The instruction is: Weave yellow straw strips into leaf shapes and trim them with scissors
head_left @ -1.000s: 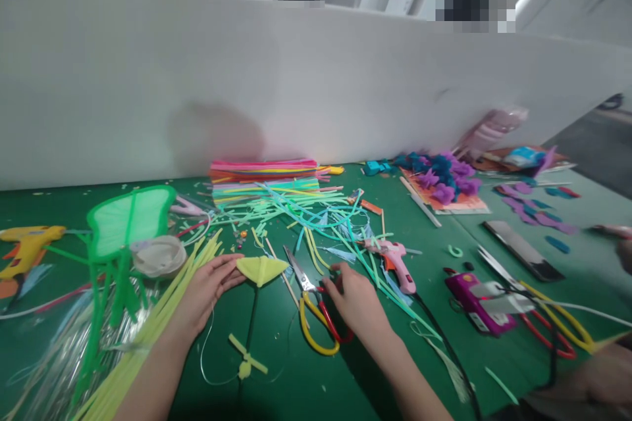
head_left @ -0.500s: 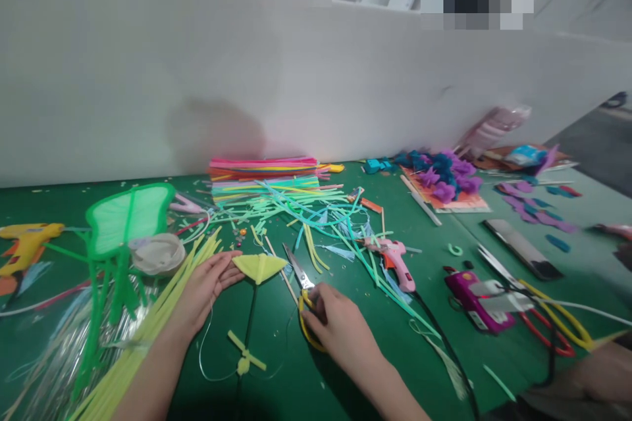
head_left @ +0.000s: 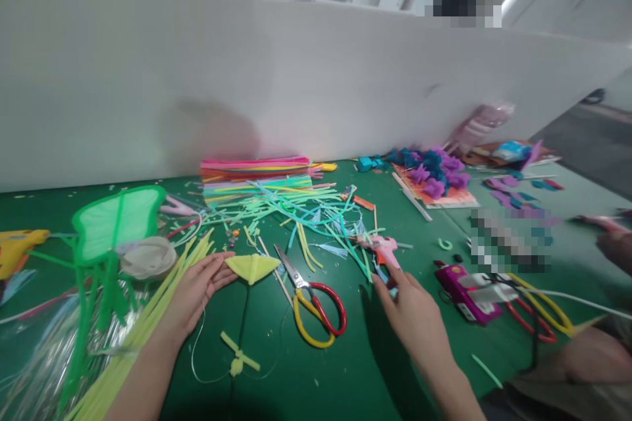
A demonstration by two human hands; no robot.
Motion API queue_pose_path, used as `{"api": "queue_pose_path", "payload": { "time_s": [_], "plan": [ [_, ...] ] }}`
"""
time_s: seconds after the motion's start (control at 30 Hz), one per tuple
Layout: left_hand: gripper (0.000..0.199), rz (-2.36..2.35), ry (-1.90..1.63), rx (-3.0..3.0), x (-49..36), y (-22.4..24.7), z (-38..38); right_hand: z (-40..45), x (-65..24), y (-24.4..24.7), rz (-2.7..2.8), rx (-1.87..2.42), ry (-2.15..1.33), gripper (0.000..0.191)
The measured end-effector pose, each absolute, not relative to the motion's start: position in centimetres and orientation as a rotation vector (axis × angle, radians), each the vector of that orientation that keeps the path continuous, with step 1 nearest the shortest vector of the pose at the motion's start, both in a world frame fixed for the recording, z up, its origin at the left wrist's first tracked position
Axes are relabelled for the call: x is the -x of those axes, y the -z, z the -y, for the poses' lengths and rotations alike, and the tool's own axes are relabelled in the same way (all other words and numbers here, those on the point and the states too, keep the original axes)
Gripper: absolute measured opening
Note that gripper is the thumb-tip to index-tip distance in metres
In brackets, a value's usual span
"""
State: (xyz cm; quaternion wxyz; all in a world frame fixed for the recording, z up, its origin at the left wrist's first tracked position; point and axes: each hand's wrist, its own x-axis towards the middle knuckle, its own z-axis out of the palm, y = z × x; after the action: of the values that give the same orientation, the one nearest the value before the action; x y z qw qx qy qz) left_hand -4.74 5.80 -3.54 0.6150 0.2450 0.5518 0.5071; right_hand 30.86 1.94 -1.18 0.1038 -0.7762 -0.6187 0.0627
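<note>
My left hand point(head_left: 200, 286) pinches the left tip of a yellow, fuzzy, fan-shaped pipe-cleaner piece point(head_left: 253, 268). Over on the right, my right hand point(head_left: 412, 309) has its fingers round the handle of a pink glue gun point(head_left: 379, 247), which lies on the table with its nozzle to the left. Between the hands lie scissors point(head_left: 309, 296) with one red and one yellow handle loop, blades slightly apart. Nearer to me is a small yellow crossed piece with a ball point(head_left: 237, 366), joined to a thin clear thread.
Yellow pipe cleaners point(head_left: 126, 348) lie under my left forearm, beside a green mesh wing shape point(head_left: 118, 223). Coloured pipe cleaners point(head_left: 257, 174) are heaped at the wall. A magenta box with plugs point(head_left: 459, 293) and another person's arm point(head_left: 582, 362) are at the right.
My right hand has let go of the scissors, leaving them on the table, and moved right to the pink glue gun. My left hand still holds the yellow piece. The view has shifted slightly.
</note>
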Motion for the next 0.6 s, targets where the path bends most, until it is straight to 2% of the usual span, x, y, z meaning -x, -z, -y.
{"api": "queue_pose_path", "payload": {
  "time_s": [0.07,0.2,0.43,0.6],
  "plan": [
    [0.026,-1.280,-1.182,-0.569,4.7,3.5,-5.8,-1.6,-33.1,1.9,1.860,2.378,-0.066,0.048],
    [0.031,-1.270,-1.189,-0.574,4.6,3.8,-5.8,-1.2,-34.8,3.0,1.906,2.367,-0.052,0.046],
    [0.032,-1.286,-1.238,-0.580,4.4,4.4,-5.6,-0.9,-34.8,3.2,1.834,2.300,-0.076,0.042],
    [0.031,-1.305,-1.231,-0.578,4.4,4.4,-5.7,-0.4,-33.6,3.2,1.870,2.489,0.069,0.041]
  ]
}}
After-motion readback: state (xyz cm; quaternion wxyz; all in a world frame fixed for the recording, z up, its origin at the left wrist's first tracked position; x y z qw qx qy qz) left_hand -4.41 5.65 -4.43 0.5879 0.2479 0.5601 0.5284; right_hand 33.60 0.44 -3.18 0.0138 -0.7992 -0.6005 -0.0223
